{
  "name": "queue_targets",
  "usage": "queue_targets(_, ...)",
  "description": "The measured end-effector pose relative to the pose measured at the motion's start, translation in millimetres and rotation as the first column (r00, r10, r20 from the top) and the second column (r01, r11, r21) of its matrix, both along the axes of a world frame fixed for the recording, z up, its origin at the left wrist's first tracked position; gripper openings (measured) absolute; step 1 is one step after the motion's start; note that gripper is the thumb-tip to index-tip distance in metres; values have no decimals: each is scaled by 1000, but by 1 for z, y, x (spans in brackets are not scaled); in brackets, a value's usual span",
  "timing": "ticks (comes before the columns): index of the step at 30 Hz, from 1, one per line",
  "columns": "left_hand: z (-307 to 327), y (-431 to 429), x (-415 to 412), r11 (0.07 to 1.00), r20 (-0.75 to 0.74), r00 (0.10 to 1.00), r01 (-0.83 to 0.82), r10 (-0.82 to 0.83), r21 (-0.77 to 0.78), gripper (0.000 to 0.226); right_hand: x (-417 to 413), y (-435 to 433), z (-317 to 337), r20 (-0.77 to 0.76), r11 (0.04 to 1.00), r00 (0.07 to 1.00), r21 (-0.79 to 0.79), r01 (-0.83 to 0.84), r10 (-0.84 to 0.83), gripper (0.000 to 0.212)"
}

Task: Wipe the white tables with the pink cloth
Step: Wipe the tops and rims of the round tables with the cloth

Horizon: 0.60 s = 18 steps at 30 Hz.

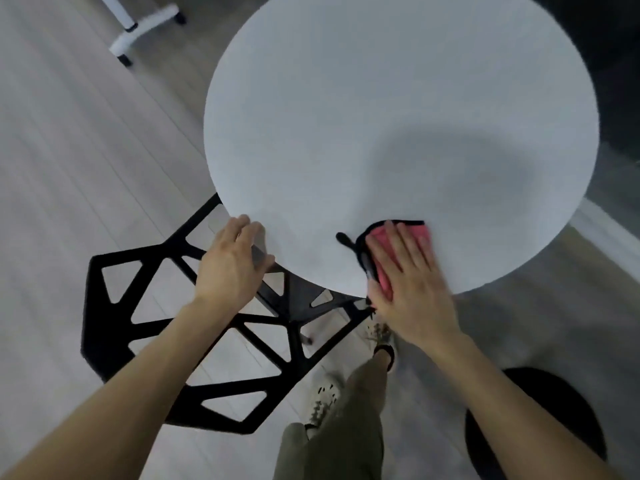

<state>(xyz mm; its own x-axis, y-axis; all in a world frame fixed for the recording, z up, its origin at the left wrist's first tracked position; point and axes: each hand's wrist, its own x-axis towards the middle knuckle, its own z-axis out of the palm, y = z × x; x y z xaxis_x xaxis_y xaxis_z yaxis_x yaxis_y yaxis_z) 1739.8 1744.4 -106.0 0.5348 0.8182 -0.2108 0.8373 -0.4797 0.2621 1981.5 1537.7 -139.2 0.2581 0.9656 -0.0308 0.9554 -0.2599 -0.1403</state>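
Wiping near rim of white table (381, 116) with pink cloth (377, 239), pinned flat under right hand (412, 271), fingers straight and spread. Steadying rim with left hand (232, 268), fingers laid relaxed over the edge. Best: keep palm pressure even, overlap strokes, work toward far side, mind cloth slipping off rim.
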Motion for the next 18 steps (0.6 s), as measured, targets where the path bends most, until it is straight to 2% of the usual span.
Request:
queue_targets(2, -2, 2, -2, 1000, -12, 1000, 29, -29, 10, 58, 7, -12, 0, 28, 972, 972, -16, 234, -233, 69)
queue_targets(4, -5, 4, -2, 999, -13, 999, 42, -42, 21, 60, -22, 17, 0, 12, 889, 889, -5, 459, -459, 69)
queue_targets(5, -6, 5, -3, 999, -18, 999, 47, -46, 24, 61, -46, 41, 0, -9, 860, 860, -1, 510, -510, 70)
queue_targets(8, -9, 6, -4, 992, -16, 996, 93, -92, 82, 59, -117, 119, 0, -113, 915, 912, 41, 400, -394, 71)
queue_targets(11, -18, 10, -7, 973, 16, 986, 163, -168, 163, 51, -134, 144, -4, -179, 946, 938, 77, 314, -297, 68)
queue_targets(14, -11, 7, -5, 986, 6, 990, 141, -142, 94, 41, -112, 94, -10, -140, 985, 982, 99, 140, -125, 63)
queue_targets(16, -5, 6, -3, 995, 20, 995, 93, -93, 38, 41, -80, 44, -11, -78, 986, 988, 88, 141, -134, 62)
queue_targets(18, 2, 12, -5, 998, 29, 998, 58, -57, -17, 42, -46, 7, -8, -12, 977, 977, 29, 211, -211, 65)
